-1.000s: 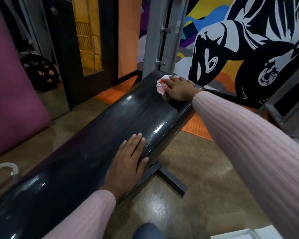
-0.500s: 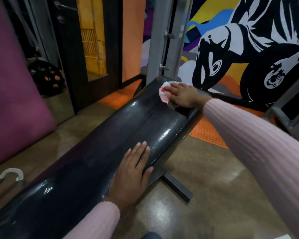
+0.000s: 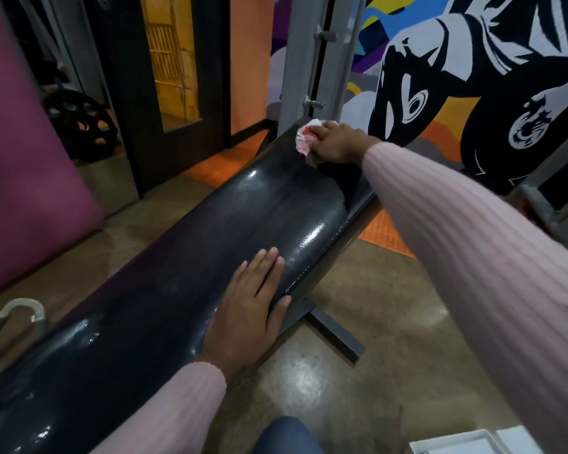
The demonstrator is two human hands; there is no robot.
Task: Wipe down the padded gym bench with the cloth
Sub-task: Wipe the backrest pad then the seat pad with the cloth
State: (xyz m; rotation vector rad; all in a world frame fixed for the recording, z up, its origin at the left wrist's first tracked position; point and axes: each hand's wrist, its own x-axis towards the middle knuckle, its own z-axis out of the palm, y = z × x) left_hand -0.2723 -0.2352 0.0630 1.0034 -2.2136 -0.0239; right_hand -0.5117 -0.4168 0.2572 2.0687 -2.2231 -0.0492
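Your right hand (image 3: 336,144) has its fingers curled around the crumpled white and red cloth (image 3: 304,138), pushing it onto the far end of the shiny black bench (image 3: 210,250), right by the grey upright post (image 3: 322,57). Your left hand (image 3: 248,309) lies flat on the padding mid-bench, fingers straight.
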